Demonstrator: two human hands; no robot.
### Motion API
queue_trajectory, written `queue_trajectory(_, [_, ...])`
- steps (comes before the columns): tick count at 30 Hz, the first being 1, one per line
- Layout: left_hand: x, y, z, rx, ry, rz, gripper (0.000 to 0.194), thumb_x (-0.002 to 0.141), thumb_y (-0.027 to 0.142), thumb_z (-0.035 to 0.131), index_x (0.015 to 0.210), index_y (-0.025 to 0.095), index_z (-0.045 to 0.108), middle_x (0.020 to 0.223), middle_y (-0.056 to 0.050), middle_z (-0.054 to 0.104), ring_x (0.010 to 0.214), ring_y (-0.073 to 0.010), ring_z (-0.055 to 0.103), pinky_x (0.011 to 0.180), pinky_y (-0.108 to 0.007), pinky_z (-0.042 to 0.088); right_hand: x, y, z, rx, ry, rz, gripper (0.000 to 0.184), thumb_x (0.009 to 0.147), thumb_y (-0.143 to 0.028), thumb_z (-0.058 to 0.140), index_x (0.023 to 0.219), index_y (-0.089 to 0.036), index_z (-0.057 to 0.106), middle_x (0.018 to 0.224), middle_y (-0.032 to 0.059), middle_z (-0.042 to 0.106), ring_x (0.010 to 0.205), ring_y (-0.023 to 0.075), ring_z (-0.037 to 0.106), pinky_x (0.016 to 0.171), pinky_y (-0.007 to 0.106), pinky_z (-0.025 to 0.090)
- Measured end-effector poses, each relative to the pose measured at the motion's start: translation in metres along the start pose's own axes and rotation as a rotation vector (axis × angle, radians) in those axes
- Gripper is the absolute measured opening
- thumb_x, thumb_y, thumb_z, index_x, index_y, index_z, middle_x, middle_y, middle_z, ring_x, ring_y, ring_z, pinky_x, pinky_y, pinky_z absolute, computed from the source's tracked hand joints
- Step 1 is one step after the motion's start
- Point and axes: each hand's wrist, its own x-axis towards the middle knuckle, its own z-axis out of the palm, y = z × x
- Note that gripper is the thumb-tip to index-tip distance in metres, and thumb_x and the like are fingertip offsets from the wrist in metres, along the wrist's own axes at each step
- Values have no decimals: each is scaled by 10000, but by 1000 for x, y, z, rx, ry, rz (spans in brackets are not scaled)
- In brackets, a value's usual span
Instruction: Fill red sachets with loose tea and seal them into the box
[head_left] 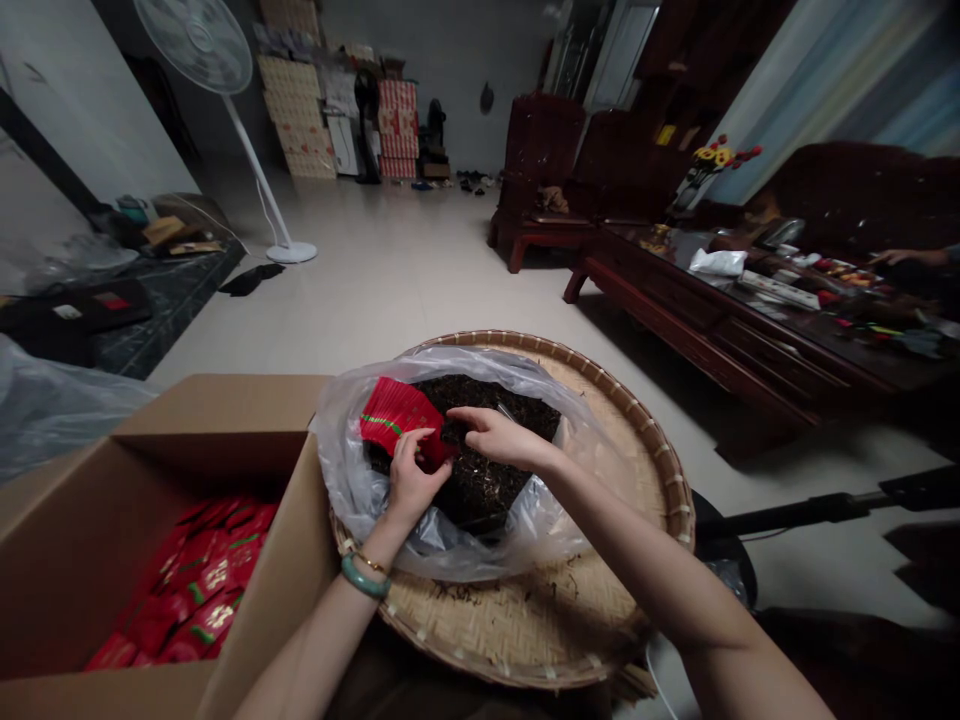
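Note:
My left hand (417,480) is closed on a red packet (435,452), whose mouth gapes toward the right. Just beside that mouth, my right hand (495,436) pinches a clump of dark dried tea leaves (453,430). Below both hands a clear plastic bag (341,440) lies spread wide, with loose tea leaves (487,485) inside. A fanned stack of flat red packets (397,405) rests on the leaves at the bag's left. The bag sits on a round woven bamboo tray (517,625), where a few leaf bits are scattered.
An open cardboard box (300,540) at the left holds many filled red packets (202,580). Ahead stand a white fan (289,250) and stacked cartons (296,110). A cluttered dark wooden table (697,320) is at the right, with another person's hand (907,257) beyond it.

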Motion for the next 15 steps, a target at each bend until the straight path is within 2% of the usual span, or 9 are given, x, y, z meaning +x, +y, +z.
queue_trajectory(3, [0,0,0,1,-11,2,404,656,169,676,1035,185,537,1010,-69,581,899,-204,563,665,-287,492,10,16,7,-132,-3,-81,518,730,-49,450,1235,-84,558,1262,119,578,1173,206,533,1010,296,386])
queue_trajectory(6, [0,1,0,0,-13,6,400,657,169,671,1033,189,536,1000,-65,578,874,-195,563,643,-275,491,12,23,11,-276,40,-156,418,770,-97,493,1169,-126,616,1182,107,634,1095,211,585,942,281,424])
queue_trajectory(10, [0,2,0,-3,-13,7,375,669,177,662,1023,191,539,996,-65,574,869,-191,563,632,-272,493,10,24,13,-408,119,-193,343,763,-98,541,1079,-150,663,1065,102,676,994,209,613,872,280,435])
queue_trajectory(15, [0,3,0,6,-20,19,374,672,183,665,1025,192,542,995,-66,569,885,-197,556,632,-277,495,8,19,13,-478,169,-169,281,780,-118,555,1036,-150,667,973,97,669,913,192,601,815,276,428])
